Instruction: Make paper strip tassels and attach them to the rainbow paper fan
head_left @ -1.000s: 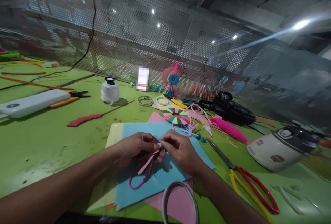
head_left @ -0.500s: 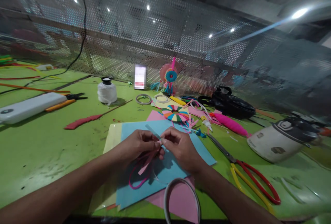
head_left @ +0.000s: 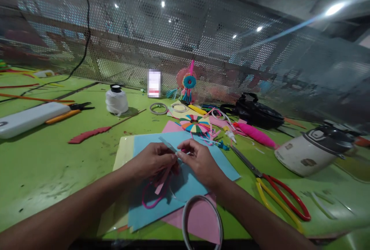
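Over a light-blue paper sheet [head_left: 144,213], my two hands meet fingertip to fingertip. My left hand [head_left: 153,161] is closed on narrow pink paper strips [head_left: 162,182] that hang below its fingers. A pale translucent strip [head_left: 165,142] sticks up between the hands. My right hand [head_left: 199,161] is pinched close against the left fingertips; what lies in its pinch is too small to make out. A magenta cord loop [head_left: 150,205] and a thin white thread hang under the left hand. A grey-white ring [head_left: 185,219] stands at the near edge, over pink paper [head_left: 202,221].
Long scissors [head_left: 261,175] with red and yellow handles lie right of the papers, near a white-and-black container [head_left: 303,157]. Behind are a multicoloured paper disc [head_left: 195,123], a glue bottle [head_left: 230,134] and a black bag [head_left: 257,115]. A white thread spool [head_left: 116,101] and pliers [head_left: 69,112] are left.
The whole view has shifted slightly, so everything sits a little further left and higher. My fingers have moved a little around the strips; the right fingers are now slightly more apart.
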